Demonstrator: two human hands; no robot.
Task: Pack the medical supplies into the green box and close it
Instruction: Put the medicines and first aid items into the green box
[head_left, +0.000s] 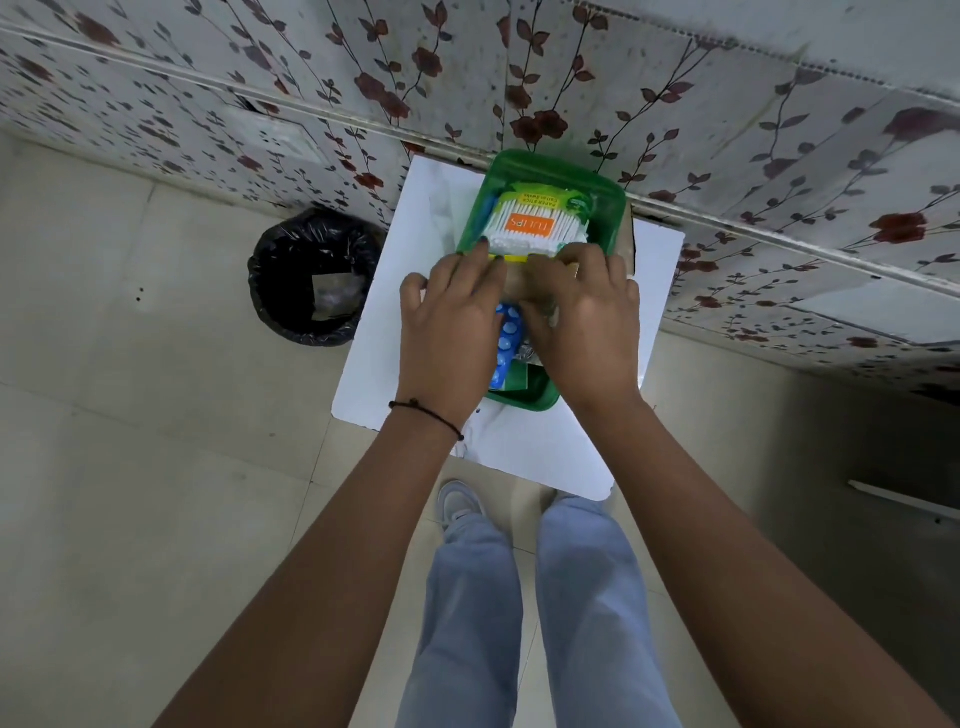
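The green box (610, 218) stands open on a small white table (379, 322), up against the wall. A pack of cotton swabs (540, 226) with an orange label lies in its far half. A blue strip with white dots (506, 332) and other small items sit in the near half, whose corner (535, 400) shows below my palms. My left hand (447, 332) and my right hand (582, 327) are side by side over the box, with their fingertips on the near edge of the swab pack. A tan item (514, 280) shows between them; my hands hide most of the contents.
A brown cardboard piece (626, 241) sticks out just right of the box. A black-lined waste bin (311, 275) stands on the floor left of the table. The flowered wall (519, 78) runs right behind the box. My legs and a shoe (460, 501) are below the table's near edge.
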